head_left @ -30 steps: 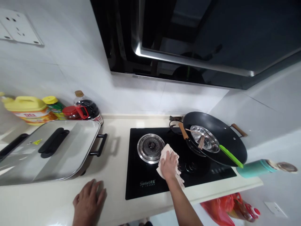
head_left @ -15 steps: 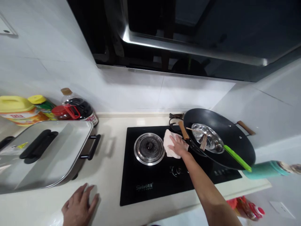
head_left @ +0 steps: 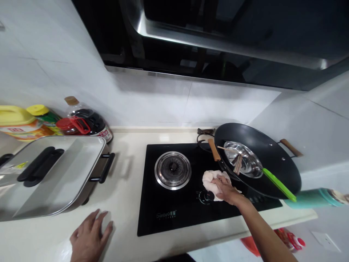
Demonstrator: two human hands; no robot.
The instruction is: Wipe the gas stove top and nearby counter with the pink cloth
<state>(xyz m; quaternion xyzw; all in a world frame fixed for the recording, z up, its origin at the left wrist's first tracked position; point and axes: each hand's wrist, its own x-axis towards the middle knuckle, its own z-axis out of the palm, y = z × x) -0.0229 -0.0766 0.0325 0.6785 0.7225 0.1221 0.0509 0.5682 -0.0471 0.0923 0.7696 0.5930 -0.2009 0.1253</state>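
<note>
Hob glass (head_left: 174, 214) front-left strip open between burner ring (head_left: 172, 170) and front edge. Wok (head_left: 259, 163) overhangs hob's right side, blocking reach there; knob (head_left: 205, 196) just beside cloth (head_left: 214, 180). Counter (head_left: 128, 189) between lidded pan (head_left: 51, 174) and hob left edge passable. Bottles (head_left: 81, 123) crowd back-left corner.

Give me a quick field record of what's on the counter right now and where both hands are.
left hand: flat on the counter, holding nothing
right hand: pressing a white cloth on the black stove
burner: bare, left of the cloth
wok: on the stove's right side, steel plate inside
electric pan: far left, lid on
bottles: at the wall
</note>
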